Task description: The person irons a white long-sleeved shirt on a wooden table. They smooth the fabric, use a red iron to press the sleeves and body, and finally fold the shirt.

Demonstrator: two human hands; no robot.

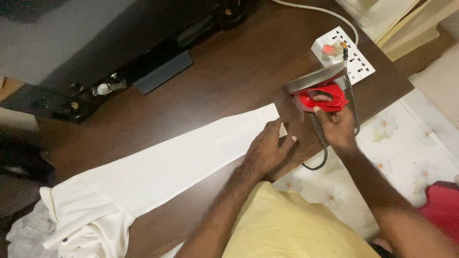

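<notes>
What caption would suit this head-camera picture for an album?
Left hand pressing a white garment flat on a dark wooden table, right hand gripping a red iron beside a white power strip.

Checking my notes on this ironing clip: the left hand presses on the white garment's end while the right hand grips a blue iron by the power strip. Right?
Not quite: the iron is red, not blue, as the head view shows. The left hand does press the white garment, and the right hand grips the iron beside the power strip.

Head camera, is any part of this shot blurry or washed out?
In the head view, the right hand on the red iron is smeared by motion blur; the left hand on the white cloth looks sharper; the cloth is bright but keeps its folds; the top left corner is dark.
</notes>
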